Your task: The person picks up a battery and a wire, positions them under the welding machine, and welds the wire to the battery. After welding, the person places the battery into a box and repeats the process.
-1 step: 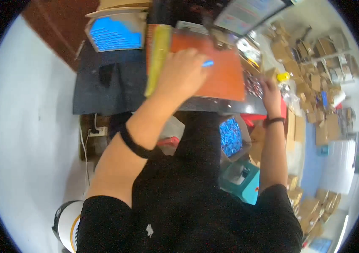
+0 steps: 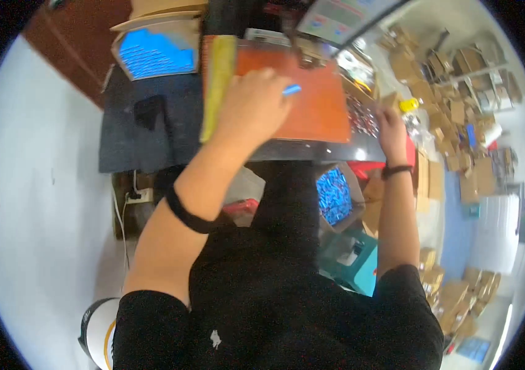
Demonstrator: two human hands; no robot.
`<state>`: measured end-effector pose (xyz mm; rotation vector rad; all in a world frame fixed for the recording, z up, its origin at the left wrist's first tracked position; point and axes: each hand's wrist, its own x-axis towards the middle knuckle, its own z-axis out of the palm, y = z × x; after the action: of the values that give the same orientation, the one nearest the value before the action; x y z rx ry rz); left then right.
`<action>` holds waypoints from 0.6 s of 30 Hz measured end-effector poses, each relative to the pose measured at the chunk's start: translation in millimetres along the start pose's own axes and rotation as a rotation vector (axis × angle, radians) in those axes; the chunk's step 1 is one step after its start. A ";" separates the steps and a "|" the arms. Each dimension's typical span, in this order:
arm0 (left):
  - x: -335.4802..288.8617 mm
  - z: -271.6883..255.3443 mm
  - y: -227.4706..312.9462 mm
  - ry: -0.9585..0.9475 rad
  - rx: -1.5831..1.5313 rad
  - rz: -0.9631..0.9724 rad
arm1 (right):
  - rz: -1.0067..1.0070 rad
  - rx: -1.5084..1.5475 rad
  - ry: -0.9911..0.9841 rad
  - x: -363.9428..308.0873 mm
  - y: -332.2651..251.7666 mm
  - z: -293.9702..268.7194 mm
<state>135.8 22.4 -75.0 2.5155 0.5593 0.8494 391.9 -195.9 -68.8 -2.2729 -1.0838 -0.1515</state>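
Observation:
My left hand (image 2: 255, 105) is over the orange-red mat (image 2: 315, 111), its fingers closed on a small blue stick (image 2: 292, 90) that pokes out to the right. Under that wrist runs a yellow strip (image 2: 219, 86) along the mat's left edge. At the right end of the dark table, my right hand (image 2: 392, 132) is beside a spread of small dark red and silvery pieces (image 2: 362, 116). Its fingers are curled together, and whatever they pinch is too small to make out. A metal clamp-like fixture (image 2: 309, 54) sits at the mat's far edge.
At the far left, a cardboard box (image 2: 198, 46) holds stacked blue sticks (image 2: 154, 54). A black object (image 2: 149, 112) lies on the table (image 2: 123, 139). Below the table are a box of blue pieces (image 2: 334, 196) and a teal bin (image 2: 367, 265). Cartons (image 2: 478, 179) are piled at right.
The whole view has shifted slightly, so the table appears a little farther left. Both hands keep about the same places over the mat and the small pieces.

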 end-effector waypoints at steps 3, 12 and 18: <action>-2.5 -3.8 -2.2 0.003 -0.001 -0.003 | 0.166 0.161 -0.080 5.4 -15.0 -2.7; 0.8 -3.9 11.7 -0.009 -0.062 -0.052 | 0.078 -0.041 -0.141 4.1 26.7 -3.1; 4.2 -1.1 14.8 0.015 -0.320 -0.235 | 0.140 0.614 0.132 -16.1 -10.4 2.0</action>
<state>141.7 12.5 -64.7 2.1095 0.6522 0.7985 373.4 -200.6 -71.1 -1.7462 -0.7643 0.0809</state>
